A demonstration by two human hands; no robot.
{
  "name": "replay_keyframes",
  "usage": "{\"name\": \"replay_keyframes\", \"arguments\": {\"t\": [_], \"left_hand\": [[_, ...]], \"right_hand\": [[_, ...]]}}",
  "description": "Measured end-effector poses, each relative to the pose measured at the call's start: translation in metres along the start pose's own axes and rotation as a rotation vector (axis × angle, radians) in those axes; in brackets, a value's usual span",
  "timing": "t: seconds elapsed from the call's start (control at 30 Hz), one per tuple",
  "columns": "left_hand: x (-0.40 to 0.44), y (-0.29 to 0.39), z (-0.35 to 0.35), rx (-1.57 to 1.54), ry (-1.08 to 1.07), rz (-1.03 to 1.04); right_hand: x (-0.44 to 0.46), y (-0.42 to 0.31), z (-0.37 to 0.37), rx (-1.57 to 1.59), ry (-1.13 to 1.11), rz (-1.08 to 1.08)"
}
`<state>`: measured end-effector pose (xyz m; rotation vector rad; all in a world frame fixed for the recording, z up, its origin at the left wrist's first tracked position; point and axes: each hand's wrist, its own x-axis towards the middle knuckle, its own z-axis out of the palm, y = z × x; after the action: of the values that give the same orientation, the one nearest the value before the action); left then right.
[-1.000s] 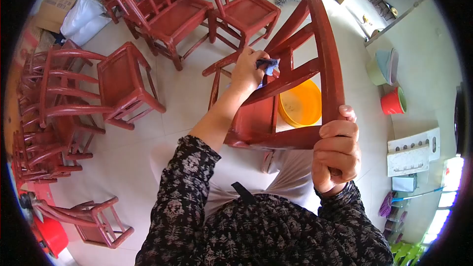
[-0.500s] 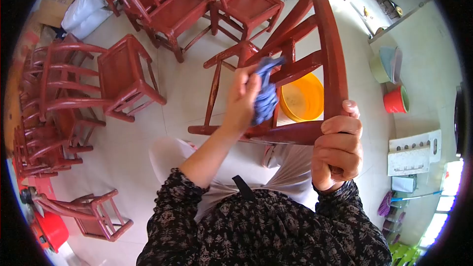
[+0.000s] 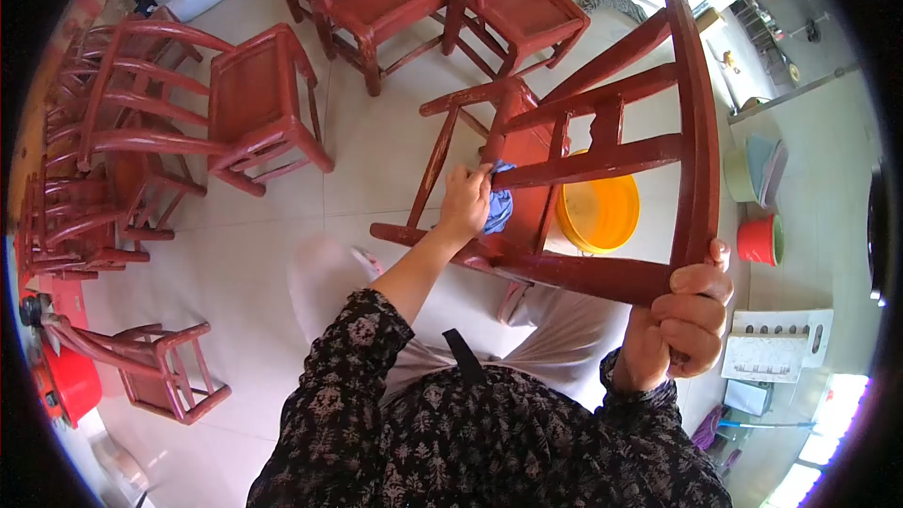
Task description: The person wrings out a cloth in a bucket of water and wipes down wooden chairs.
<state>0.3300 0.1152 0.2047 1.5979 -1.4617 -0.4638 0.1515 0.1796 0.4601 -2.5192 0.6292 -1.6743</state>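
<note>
A red wooden chair (image 3: 696, 132), its paint worn in places, is tilted in front of me with its backrest towards my right. My right hand (image 3: 687, 325) is wrapped round the near top corner of the backrest. In my left hand (image 3: 464, 202) is a crumpled blue cloth (image 3: 499, 212), pressed against the chair near where the backrest rails meet the seat. A rail hides part of the cloth. Behind the chair's slats a yellow bucket (image 3: 607, 216) stands on the floor, partly covered by the frame.
Several more red chairs (image 3: 254, 94) stand and stack along the left and far side. A smaller chair (image 3: 179, 372) is at lower left by a red basin (image 3: 71, 381). On the right are a red bucket (image 3: 757, 240), a green basin (image 3: 740, 174) and a white rack (image 3: 776, 343).
My left hand has moved the cloth from in front of the backrest rails to behind one, by the seat. The held chair and my right hand sit further right and lower in view.
</note>
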Motion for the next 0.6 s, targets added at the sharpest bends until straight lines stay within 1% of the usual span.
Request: {"name": "replay_keyframes", "arguments": {"t": [0.03,0.1,0.13,0.17,0.23,0.27,0.3,0.37,0.43,0.5,0.53,0.6], "left_hand": [[0.002,-0.003,0.001,-0.004,0.004,0.002],[0.008,-0.005,0.002,-0.223,0.088,-0.069],[0.013,-0.001,0.001,-0.214,0.096,-0.087],[0.017,-0.002,0.005,-0.215,0.094,-0.085],[0.028,-0.004,0.013,-0.063,0.021,-0.052],[0.032,-0.007,0.014,-0.029,-0.069,-0.101],[0.036,-0.01,0.015,-0.028,-0.07,-0.104],[0.044,-0.015,0.015,-0.092,-0.092,-0.081],[0.052,-0.021,0.022,-0.098,-0.078,-0.065],[0.061,-0.028,0.029,-0.219,-0.082,-0.121],[0.067,-0.039,0.037,-0.218,-0.087,-0.125],[0.076,-0.051,0.047,-0.283,-0.013,-0.158]], "right_hand": [[0.0,0.0,-0.001,-0.002,-0.002,-0.005],[0.001,0.002,0.001,0.036,0.03,-0.022],[0.0,0.002,0.004,0.035,0.033,-0.025],[-0.001,0.002,0.009,0.039,0.103,-0.033],[-0.003,0.004,0.017,0.053,0.235,-0.054],[-0.002,0.004,0.019,0.017,0.238,-0.058],[-0.002,0.009,0.018,0.018,0.238,-0.056],[-0.003,0.02,0.015,0.172,0.18,-0.251],[-0.006,0.022,0.02,0.134,0.229,-0.233],[-0.007,0.022,0.023,0.147,0.289,-0.269],[-0.006,0.02,0.023,0.102,0.289,-0.236],[-0.009,0.017,0.023,0.074,0.321,-0.199]]}}
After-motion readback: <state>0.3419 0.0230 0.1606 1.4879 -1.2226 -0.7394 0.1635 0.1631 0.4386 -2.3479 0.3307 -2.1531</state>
